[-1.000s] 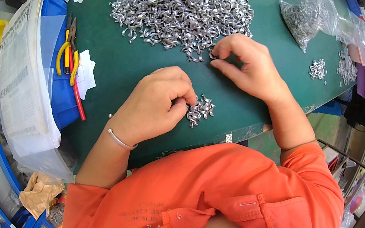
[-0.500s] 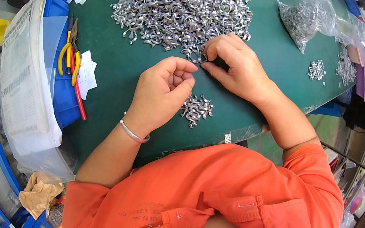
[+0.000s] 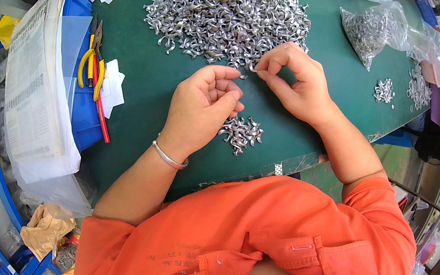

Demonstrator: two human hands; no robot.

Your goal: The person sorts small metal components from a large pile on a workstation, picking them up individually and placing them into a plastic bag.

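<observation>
A big heap of small curved silver metal parts (image 3: 224, 11) lies on the green table (image 3: 146, 97). My left hand (image 3: 201, 106) and my right hand (image 3: 294, 83) meet at the heap's near edge, fingertips close together. My right hand pinches a small silver part between thumb and forefinger. My left hand's fingers are curled, and whether they hold a part is hidden. A small pile of the same parts (image 3: 241, 133) lies just below my hands. A silver bracelet (image 3: 169, 156) is on my left wrist.
Yellow-handled pliers (image 3: 91, 65) and a red tool lie on a blue bin (image 3: 79, 90) at the left, beside a clear bag with paper (image 3: 31, 91). Clear bags of metal parts (image 3: 380, 28) and small piles (image 3: 384, 91) sit at the right. Red and blue trays line the far right.
Both hands have moved up from the small pile to the near edge of the big heap. My left hand has opened from a fist over the small pile.
</observation>
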